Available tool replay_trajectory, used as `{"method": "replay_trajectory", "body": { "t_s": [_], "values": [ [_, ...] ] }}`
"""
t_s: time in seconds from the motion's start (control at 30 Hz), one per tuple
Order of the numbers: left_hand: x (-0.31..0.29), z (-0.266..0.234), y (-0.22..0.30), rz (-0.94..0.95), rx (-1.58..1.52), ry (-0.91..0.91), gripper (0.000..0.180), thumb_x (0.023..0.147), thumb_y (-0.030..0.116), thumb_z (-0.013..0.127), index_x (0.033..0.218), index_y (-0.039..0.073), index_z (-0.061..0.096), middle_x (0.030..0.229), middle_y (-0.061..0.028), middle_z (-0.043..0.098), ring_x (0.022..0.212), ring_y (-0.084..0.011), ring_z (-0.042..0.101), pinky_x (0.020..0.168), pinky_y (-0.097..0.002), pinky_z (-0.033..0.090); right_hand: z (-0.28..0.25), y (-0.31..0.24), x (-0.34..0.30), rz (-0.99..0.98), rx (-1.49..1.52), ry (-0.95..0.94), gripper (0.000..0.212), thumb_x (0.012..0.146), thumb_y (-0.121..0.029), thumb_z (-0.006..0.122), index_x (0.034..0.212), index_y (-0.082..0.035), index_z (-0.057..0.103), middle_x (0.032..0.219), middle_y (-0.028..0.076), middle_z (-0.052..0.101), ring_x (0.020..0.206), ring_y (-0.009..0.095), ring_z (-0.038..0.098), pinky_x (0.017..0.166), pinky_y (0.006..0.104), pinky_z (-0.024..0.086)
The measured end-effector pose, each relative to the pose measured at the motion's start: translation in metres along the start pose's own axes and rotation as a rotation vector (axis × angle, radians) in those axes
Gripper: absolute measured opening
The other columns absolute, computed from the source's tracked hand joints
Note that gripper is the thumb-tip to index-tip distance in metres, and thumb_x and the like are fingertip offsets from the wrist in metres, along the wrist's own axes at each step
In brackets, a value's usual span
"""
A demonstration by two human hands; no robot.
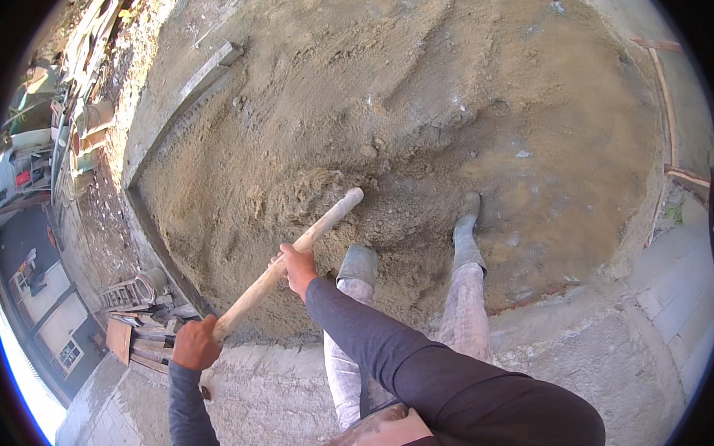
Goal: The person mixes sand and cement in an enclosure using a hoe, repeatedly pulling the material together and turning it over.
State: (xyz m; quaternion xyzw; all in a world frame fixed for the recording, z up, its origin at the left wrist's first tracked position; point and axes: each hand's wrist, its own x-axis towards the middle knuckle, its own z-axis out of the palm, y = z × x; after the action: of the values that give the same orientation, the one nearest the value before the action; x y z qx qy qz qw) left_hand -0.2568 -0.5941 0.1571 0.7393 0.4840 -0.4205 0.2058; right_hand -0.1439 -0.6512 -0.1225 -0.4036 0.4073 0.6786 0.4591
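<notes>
A thick, pale wooden handle (257,293) slants across in front of me, and both my hands are closed around it. My left hand (196,344) grips its lower left end. Farther up, my right hand (298,270) wraps around the shaft near its middle. The upper end of the handle reaches over the damp, sandy heap (417,150), beside a raised, rough clump (312,189). I cannot make out any tool head on it. My feet, in grey, mud-coated boots (358,264), stand in the mix.
A concrete edge (202,75) borders the heap on the left. Rough concrete (566,349) lies in front of it. Wood pieces (145,340), a bucket (151,285) and other containers (94,118) stand at the left. Thin wooden strips (668,110) run along the right side.
</notes>
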Motion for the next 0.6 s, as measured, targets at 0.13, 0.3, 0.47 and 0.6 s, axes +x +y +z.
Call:
{"method": "replay_trajectory", "body": {
  "t_s": [0.13, 0.3, 0.47, 0.6],
  "values": [
    [-0.024, -0.032, 0.024, -0.152, -0.043, -0.051, 0.024, 0.069, 0.015, 0.069, 0.091, 0.008, 0.063, 0.073, -0.0222, 0.064, 0.075, -0.0428, 0.064, 0.068, -0.0529, 0.051, 0.009, -0.019, -0.035, -0.048, -0.112, -0.049, 0.018, 0.088, -0.010, 0.064, 0.094, -0.001, 0.049, 0.077, 0.010, 0.057, 0.062, 0.027, 0.066, 0.060, 0.0428, 0.058],
    [0.050, 0.090, 0.156, 0.071, -0.473, -0.204, 0.035, 0.077, 0.026, 0.070, 0.106, 0.008, 0.061, 0.086, -0.0225, 0.067, 0.085, -0.0422, 0.065, 0.075, -0.0521, 0.052, -0.126, -0.178, -0.034, -0.334, -0.021, 0.106, 0.019, 0.087, -0.003, 0.057, 0.097, -0.007, 0.041, 0.071, 0.006, 0.048, 0.056, 0.020, 0.053, 0.053, 0.0406, 0.052],
    [0.186, 0.138, 0.450, 0.349, -0.725, -0.131, 0.031, 0.080, 0.014, 0.060, 0.109, 0.005, 0.060, 0.090, -0.0250, 0.068, 0.086, -0.0439, 0.067, 0.077, -0.0541, 0.052, -0.335, -0.488, -0.024, -0.703, -0.248, 0.480, 0.014, 0.085, -0.013, 0.060, 0.090, -0.007, 0.049, 0.066, 0.001, 0.045, 0.054, 0.015, 0.046, 0.050, 0.0340, 0.045],
    [0.268, 0.068, 0.570, 0.586, -0.813, -0.165, 0.028, 0.077, 0.009, 0.060, 0.104, 0.002, 0.065, 0.096, -0.0261, 0.068, 0.091, -0.0414, 0.067, 0.082, -0.0517, 0.053, -0.398, -0.682, -0.068, -0.922, -0.373, 0.596, 0.013, 0.084, -0.016, 0.059, 0.082, -0.009, 0.048, 0.068, 0.003, 0.047, 0.059, 0.017, 0.050, 0.058, 0.0322, 0.047]
  ]
}}
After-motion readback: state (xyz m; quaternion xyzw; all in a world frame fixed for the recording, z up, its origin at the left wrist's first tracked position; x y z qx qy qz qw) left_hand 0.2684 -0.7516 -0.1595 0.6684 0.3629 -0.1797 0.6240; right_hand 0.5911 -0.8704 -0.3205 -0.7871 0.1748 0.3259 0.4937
